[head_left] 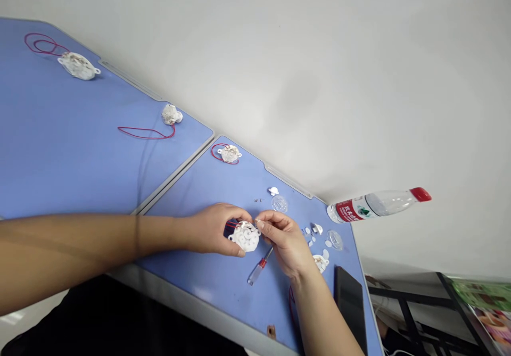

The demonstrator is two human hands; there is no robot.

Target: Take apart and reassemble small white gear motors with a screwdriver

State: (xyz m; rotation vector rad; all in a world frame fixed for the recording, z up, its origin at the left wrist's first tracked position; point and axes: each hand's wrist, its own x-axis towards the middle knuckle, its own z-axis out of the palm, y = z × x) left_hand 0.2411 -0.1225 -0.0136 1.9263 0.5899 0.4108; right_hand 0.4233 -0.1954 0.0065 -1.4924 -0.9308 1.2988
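Observation:
My left hand [217, 229] grips a round white plastic housing [246, 237] with red wires between thumb and fingers, just above the blue table. At the housing's upper right edge, my right hand [281, 234] pinches something small that I cannot make out. A screwdriver [259, 272] with a clear and red handle lies below the hands, its shaft partly behind my right hand. Beyond the hands are a white knob [273, 191], a clear round cover [279, 203] and tiny screws [258, 200].
Three wired white units [79, 65] are spread along the table's far side. Right of my right hand lie another clear cover [334, 240], small white parts [316, 229], a white housing [320, 263] and a black phone [351, 303]. A bottle [379, 205] stands at the corner.

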